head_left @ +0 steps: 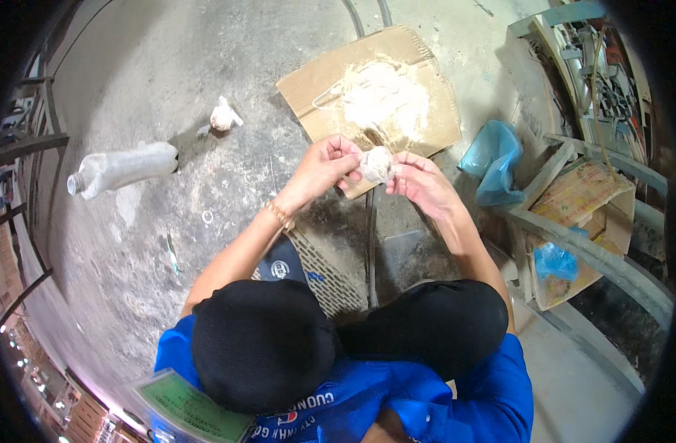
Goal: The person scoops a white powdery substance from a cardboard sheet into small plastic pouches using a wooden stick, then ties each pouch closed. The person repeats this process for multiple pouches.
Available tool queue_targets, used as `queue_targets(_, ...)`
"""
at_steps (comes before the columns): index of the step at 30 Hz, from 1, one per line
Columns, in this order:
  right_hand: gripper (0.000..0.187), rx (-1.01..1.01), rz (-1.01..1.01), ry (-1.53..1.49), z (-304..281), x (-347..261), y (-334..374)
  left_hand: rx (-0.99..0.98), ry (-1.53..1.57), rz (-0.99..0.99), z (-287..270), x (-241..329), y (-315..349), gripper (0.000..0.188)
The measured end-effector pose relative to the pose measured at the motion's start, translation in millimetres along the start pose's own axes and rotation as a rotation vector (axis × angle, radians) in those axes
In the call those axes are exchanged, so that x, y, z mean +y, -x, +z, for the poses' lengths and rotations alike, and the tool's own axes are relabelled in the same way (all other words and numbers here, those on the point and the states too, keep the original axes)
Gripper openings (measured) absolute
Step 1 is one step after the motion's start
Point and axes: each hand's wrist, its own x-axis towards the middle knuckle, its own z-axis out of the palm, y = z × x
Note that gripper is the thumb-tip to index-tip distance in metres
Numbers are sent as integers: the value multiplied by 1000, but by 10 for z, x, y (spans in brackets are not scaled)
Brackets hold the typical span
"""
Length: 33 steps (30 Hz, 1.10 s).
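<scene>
In front of my bent knees, both hands hold a small, round, whitish bundle [377, 165] that looks like a knotted plastic bag with pale stuff inside. My left hand [330, 167] pinches its left side between thumb and fingers. On the right side, the fingertips of my right hand [426, 184] press together on it. Just beyond lies a flat piece of cardboard [308, 96] bearing a heap of cream-white powder [386, 96]. A similar tied bundle [222, 117] rests on the concrete farther left.
On the far left a cloudy plastic bottle [127, 169] lies on its side. To the right stands a crumpled blue plastic bag [494, 164], beside a metal frame [596, 255] with a cardboard box [583, 214] in it. A patterned mat or slipper [329, 273] shows between my knees.
</scene>
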Motion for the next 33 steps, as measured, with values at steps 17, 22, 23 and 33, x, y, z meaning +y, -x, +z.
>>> queue_targets(17, 11, -195, -130, 106, 359, -587, 463, -153, 144, 103, 178, 586, 438, 11)
queue_targets(22, 12, -125, -167, 126, 302, -622, 380, -135, 63, 110, 144, 597, 315, 11)
queue_targets(23, 12, -139, -119, 204, 299, -607, 392, -93, 80, 87, 177, 606, 332, 11)
queue_targets(33, 12, -195, -110, 207, 420, -739, 583, -214, 112, 48, 169, 766, 394, 16)
